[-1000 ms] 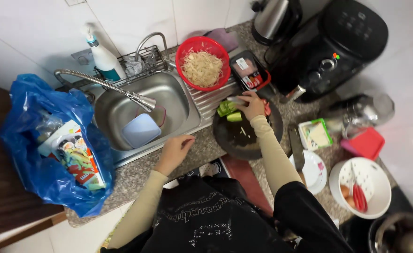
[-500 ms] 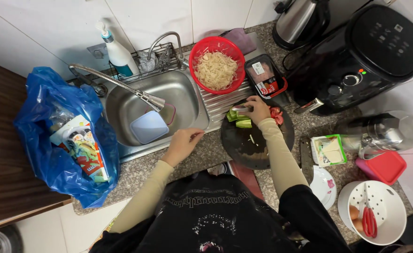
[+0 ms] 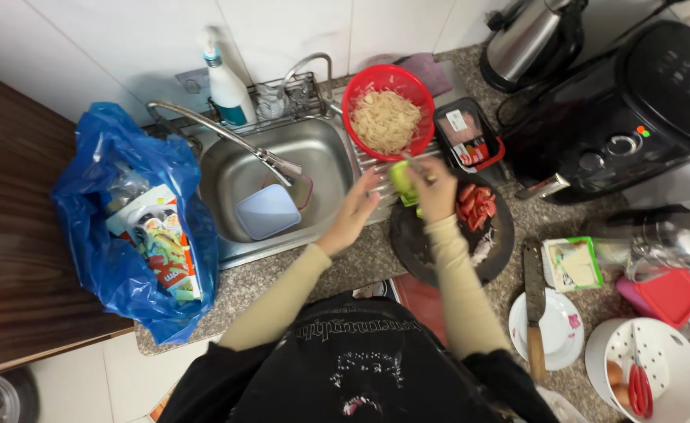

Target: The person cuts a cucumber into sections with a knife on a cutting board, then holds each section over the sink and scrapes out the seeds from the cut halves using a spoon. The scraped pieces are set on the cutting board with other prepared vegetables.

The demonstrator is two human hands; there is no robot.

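My right hand (image 3: 437,190) is closed around a pale green vegetable piece (image 3: 400,177), held just above the left rim of a dark round cutting board (image 3: 417,244). A thin metal blade or peeler tip shows above the fingers. With its fingers spread, my left hand (image 3: 353,213) reaches over the sink's drainer, fingertips close to the green piece. Chopped red tomato pieces (image 3: 475,204) lie on the board to the right of my right hand. More green bits are partly hidden under that hand.
A red colander of pale shreds (image 3: 386,114) and a meat tray (image 3: 468,138) stand behind the board. The steel sink (image 3: 321,149) holds a blue-lidded box (image 3: 265,211). A blue bag (image 3: 102,251) sits left. A knife (image 3: 534,313), plate, cheese pack, air fryer (image 3: 643,94) and kettle are right.
My left hand has left the counter's front edge and moved up and right toward the green piece. My right hand has raised the green piece off the board.
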